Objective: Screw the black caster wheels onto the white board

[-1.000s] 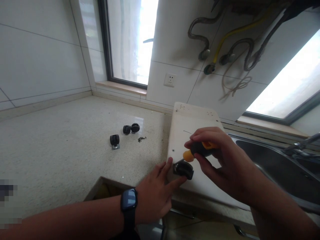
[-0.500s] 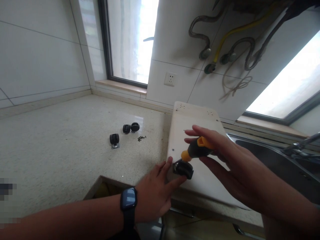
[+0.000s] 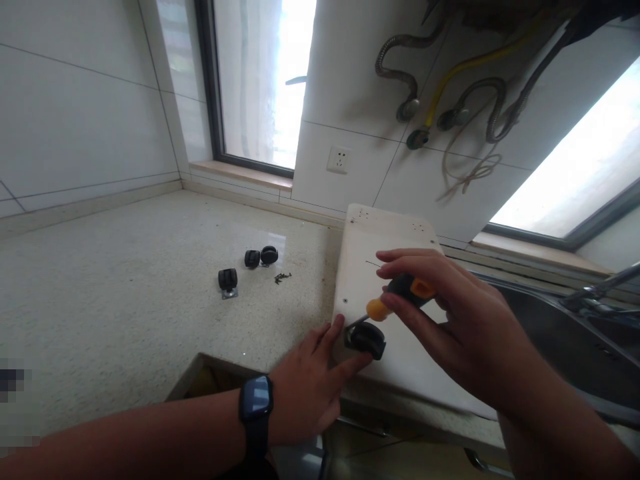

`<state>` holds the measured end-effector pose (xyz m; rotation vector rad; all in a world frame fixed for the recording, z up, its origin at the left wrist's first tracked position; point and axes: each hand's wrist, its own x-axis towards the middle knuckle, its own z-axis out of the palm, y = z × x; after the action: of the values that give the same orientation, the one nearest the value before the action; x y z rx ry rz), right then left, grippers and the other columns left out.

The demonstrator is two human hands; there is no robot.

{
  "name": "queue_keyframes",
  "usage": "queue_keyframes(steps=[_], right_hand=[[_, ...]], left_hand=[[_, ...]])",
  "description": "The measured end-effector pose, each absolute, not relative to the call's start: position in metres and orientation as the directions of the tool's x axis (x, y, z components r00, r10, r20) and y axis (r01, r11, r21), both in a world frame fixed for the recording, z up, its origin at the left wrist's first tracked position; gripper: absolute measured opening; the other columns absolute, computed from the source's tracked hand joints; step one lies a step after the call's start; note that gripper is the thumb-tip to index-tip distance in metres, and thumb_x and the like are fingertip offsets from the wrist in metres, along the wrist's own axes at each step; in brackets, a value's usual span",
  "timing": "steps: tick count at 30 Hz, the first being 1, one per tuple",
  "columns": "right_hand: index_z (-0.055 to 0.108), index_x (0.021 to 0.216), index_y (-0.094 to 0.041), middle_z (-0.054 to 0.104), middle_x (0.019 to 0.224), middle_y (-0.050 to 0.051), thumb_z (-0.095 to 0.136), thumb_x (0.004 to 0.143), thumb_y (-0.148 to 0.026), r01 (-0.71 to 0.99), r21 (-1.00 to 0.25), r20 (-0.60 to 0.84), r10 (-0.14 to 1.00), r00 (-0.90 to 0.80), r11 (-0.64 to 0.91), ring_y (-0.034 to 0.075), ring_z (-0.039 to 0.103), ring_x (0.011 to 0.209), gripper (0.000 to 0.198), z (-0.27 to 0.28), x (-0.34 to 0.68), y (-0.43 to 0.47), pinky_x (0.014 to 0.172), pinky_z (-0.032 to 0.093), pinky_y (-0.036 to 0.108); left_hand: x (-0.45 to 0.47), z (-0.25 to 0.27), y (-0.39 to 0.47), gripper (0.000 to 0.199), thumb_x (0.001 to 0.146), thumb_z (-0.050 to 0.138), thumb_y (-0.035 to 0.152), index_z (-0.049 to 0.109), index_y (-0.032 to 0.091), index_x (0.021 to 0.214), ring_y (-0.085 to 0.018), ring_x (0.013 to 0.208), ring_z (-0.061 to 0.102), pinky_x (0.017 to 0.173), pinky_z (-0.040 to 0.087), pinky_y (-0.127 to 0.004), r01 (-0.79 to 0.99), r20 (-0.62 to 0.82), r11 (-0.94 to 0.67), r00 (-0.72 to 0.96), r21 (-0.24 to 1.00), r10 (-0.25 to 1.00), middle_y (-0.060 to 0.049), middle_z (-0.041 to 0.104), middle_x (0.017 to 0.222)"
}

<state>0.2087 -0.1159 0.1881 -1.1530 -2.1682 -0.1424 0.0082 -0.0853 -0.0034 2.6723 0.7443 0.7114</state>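
Observation:
A white board-like piece (image 3: 385,233) with screw holes lies on the counter beside the sink. On its near left corner sits a black caster wheel (image 3: 369,339). My left hand (image 3: 313,383), wearing a dark watch, steadies the caster between thumb and forefinger. My right hand (image 3: 450,307) grips a screwdriver (image 3: 400,297) with a black and yellow handle. Its metal shaft slants down left to the caster's plate. The tip and any screw under it are too small to make out.
Three more black casters, one of them (image 3: 228,283) showing its metal plate, lie on the speckled counter (image 3: 125,300) at left. Beside them is a little pile of screws (image 3: 283,277). A steel sink (image 3: 545,347) is at right. Hoses (image 3: 400,60) hang along the tiled wall.
My right hand and the screwdriver handle have shifted slightly right, and the fingers have closed further round the handle. More of the shaft shows. My left hand stays on the caster.

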Motion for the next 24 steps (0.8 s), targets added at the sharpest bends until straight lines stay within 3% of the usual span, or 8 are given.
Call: queue_keyframes(steps=[5,14,16,18,20,24], right_hand=[[0.054,0.144,-0.034,0.074,0.12,0.004,0.056,0.105,-0.025,0.79,-0.218,0.459,0.774,-0.435,0.573,0.021,0.074,0.102,0.04,0.199,0.221,-0.127,0.082,0.062,0.033],[0.062,0.108,-0.026,0.07,0.09,0.005,0.068,0.101,-0.038,0.891,0.039,0.689,0.634,-0.352,0.453,0.021,0.07,0.068,0.016,0.188,0.207,-0.125,0.059,0.055,0.034],[0.063,0.112,-0.026,0.071,0.092,0.006,0.068,0.101,-0.038,0.899,0.01,0.688,0.649,-0.324,0.439,0.023,0.073,0.074,0.017,0.187,0.206,-0.122,0.065,0.059,0.037],[0.059,0.137,-0.026,0.074,0.106,0.009,0.065,0.103,-0.034,0.868,-0.091,0.633,0.701,-0.329,0.488,0.027,0.077,0.094,0.035,0.188,0.209,-0.12,0.08,0.064,0.041],[0.044,0.157,-0.029,0.072,0.128,0.011,0.06,0.104,-0.028,0.79,-0.215,0.553,0.739,-0.385,0.573,0.028,0.075,0.116,0.055,0.192,0.215,-0.119,0.092,0.065,0.042],[0.047,0.156,-0.034,0.066,0.145,0.008,0.055,0.105,-0.023,0.698,-0.292,0.442,0.739,-0.508,0.654,0.024,0.071,0.125,0.053,0.201,0.23,-0.122,0.096,0.065,0.035]], left_hand=[[0.008,-0.006,-0.086,0.105,0.076,0.067,0.006,0.024,0.044,0.164,-0.049,0.144,0.042,0.102,0.053,-0.068,0.413,0.385,-0.822,0.738,0.393,0.555,-0.013,0.004,0.18],[0.007,-0.006,-0.084,0.102,0.077,0.068,0.007,0.025,0.041,0.163,-0.048,0.143,0.043,0.104,0.051,-0.069,0.389,0.406,-0.836,0.742,0.386,0.533,-0.014,0.005,0.18],[0.007,-0.006,-0.084,0.103,0.076,0.068,0.007,0.025,0.041,0.163,-0.048,0.143,0.043,0.105,0.05,-0.069,0.387,0.406,-0.838,0.744,0.385,0.53,-0.015,0.005,0.18],[0.007,-0.006,-0.084,0.104,0.076,0.068,0.007,0.024,0.041,0.163,-0.048,0.144,0.044,0.105,0.05,-0.069,0.388,0.409,-0.837,0.742,0.385,0.532,-0.015,0.004,0.18],[0.007,-0.007,-0.085,0.106,0.076,0.068,0.006,0.022,0.042,0.164,-0.048,0.143,0.044,0.103,0.051,-0.068,0.391,0.414,-0.836,0.737,0.384,0.535,-0.015,0.003,0.18],[0.007,-0.008,-0.085,0.11,0.075,0.068,0.005,0.018,0.044,0.165,-0.048,0.144,0.044,0.103,0.052,-0.068,0.393,0.41,-0.836,0.738,0.383,0.536,-0.014,0.003,0.18]])
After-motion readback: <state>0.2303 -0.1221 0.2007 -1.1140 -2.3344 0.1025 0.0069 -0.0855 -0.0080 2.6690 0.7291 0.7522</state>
